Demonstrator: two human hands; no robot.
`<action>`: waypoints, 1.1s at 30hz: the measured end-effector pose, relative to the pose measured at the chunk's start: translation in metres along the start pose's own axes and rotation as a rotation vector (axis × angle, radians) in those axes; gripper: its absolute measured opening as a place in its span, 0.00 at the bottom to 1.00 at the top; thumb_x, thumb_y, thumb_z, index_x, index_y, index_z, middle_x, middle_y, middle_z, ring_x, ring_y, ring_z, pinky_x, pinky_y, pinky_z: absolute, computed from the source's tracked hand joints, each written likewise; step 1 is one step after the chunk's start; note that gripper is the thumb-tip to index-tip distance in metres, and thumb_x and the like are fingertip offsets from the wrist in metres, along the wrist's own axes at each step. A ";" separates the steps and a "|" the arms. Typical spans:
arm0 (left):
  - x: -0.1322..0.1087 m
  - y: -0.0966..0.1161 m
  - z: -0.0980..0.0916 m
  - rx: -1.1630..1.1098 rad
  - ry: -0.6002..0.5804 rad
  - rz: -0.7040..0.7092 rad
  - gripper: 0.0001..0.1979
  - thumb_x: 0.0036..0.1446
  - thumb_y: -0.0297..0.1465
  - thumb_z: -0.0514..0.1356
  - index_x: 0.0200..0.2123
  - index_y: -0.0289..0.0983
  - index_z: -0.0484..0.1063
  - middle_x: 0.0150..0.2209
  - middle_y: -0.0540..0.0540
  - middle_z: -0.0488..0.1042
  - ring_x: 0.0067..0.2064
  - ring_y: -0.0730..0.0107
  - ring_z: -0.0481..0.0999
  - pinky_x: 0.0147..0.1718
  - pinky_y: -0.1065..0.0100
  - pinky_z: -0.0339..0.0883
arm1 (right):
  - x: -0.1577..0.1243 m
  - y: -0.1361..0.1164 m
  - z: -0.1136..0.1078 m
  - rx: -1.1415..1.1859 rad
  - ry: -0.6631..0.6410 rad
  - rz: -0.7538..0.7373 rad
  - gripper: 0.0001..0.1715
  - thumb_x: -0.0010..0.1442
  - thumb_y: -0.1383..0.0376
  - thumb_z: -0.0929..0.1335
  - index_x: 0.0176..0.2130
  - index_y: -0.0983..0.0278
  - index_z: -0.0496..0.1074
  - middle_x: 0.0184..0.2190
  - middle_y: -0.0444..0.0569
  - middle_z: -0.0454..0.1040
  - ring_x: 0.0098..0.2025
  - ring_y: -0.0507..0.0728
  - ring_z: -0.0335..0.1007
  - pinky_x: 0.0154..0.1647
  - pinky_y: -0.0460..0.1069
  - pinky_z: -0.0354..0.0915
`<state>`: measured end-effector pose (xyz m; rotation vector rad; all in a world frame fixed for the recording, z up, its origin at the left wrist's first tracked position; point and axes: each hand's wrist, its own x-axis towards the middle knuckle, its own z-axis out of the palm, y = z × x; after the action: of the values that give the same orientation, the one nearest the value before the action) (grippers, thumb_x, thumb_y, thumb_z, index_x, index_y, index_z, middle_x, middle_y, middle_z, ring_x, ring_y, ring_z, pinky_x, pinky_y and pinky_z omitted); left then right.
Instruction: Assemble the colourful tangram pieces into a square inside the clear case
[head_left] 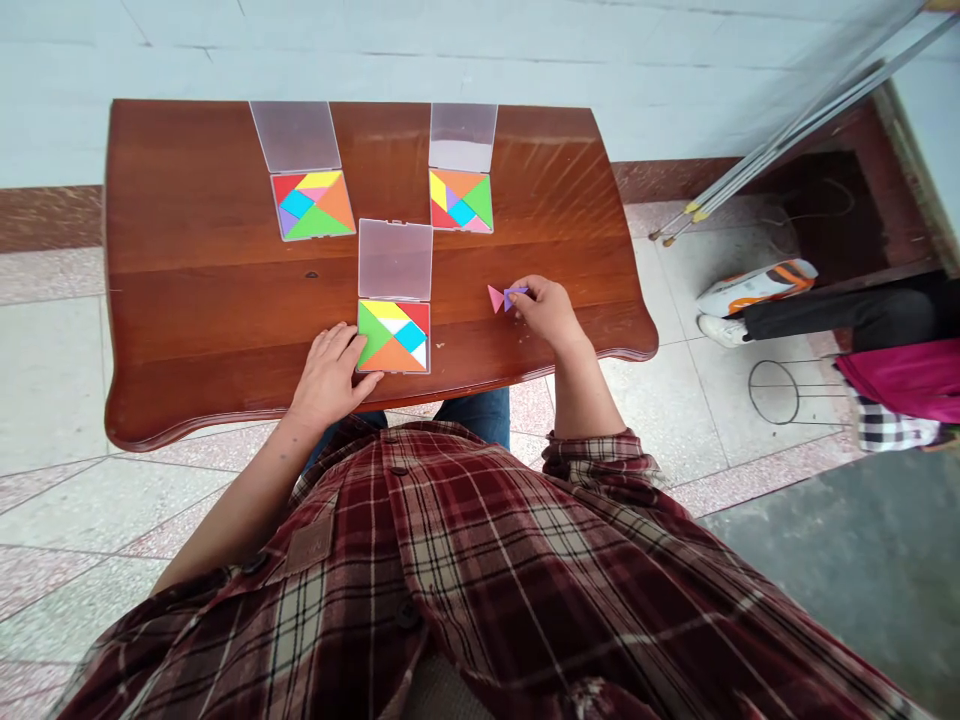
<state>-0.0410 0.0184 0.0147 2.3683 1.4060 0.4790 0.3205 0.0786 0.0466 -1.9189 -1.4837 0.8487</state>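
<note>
The nearest tangram box (430, 338) lies at the table's front with its clear lid (395, 260) folded back. Inside it are green, yellow, red, blue and orange pieces, with white gaps at the middle and lower right. Along its left side rests my left hand (330, 375), fingers flat and thumb apart at the lower edge, fingertips touching the box by the green piece. To the right of the box, my right hand (546, 308) pinches a purple triangle (513, 297) at the tabletop. A pink triangle (496, 298) lies just left of it.
Two more open tangram boxes, one at back left (313, 205) and one at back right (461, 201), hold coloured pieces. The brown wooden table (187, 300) stands against a pale wall. Crutches (697, 210), a bag (757, 287) and a seated person's leg (802, 318) are at right.
</note>
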 end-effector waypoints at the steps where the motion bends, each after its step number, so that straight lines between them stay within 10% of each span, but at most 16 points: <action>1: 0.000 0.001 -0.001 0.000 0.000 0.000 0.28 0.62 0.46 0.55 0.60 0.37 0.66 0.63 0.35 0.68 0.67 0.41 0.62 0.67 0.38 0.53 | 0.001 0.000 0.002 -0.005 0.005 -0.019 0.01 0.53 0.67 0.67 0.31 0.61 0.68 0.21 0.38 0.67 0.23 0.51 0.62 0.31 0.48 0.61; 14: 0.000 -0.002 0.001 0.006 0.010 0.018 0.28 0.63 0.46 0.54 0.59 0.35 0.66 0.62 0.33 0.67 0.67 0.41 0.61 0.68 0.40 0.52 | -0.007 -0.009 0.041 -0.028 -0.173 -0.128 0.06 0.49 0.70 0.68 0.28 0.59 0.66 0.17 0.32 0.62 0.22 0.50 0.57 0.56 0.58 0.63; 22: 0.002 0.001 -0.001 0.006 -0.004 0.006 0.29 0.62 0.48 0.54 0.59 0.36 0.65 0.63 0.34 0.66 0.67 0.42 0.61 0.67 0.41 0.52 | -0.019 -0.048 0.067 0.147 -0.325 -0.159 0.05 0.56 0.65 0.67 0.36 0.60 0.68 0.26 0.39 0.69 0.27 0.51 0.64 0.37 0.49 0.64; 33: 0.002 0.003 -0.001 -0.038 -0.021 0.000 0.29 0.62 0.47 0.55 0.59 0.35 0.65 0.64 0.33 0.66 0.68 0.40 0.59 0.68 0.40 0.49 | -0.008 -0.085 0.090 -0.014 -0.396 -0.315 0.04 0.55 0.69 0.67 0.34 0.61 0.68 0.25 0.40 0.67 0.30 0.52 0.61 0.36 0.49 0.58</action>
<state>-0.0383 0.0187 0.0170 2.3370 1.3755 0.4750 0.1973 0.0948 0.0546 -1.5224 -1.9625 1.1102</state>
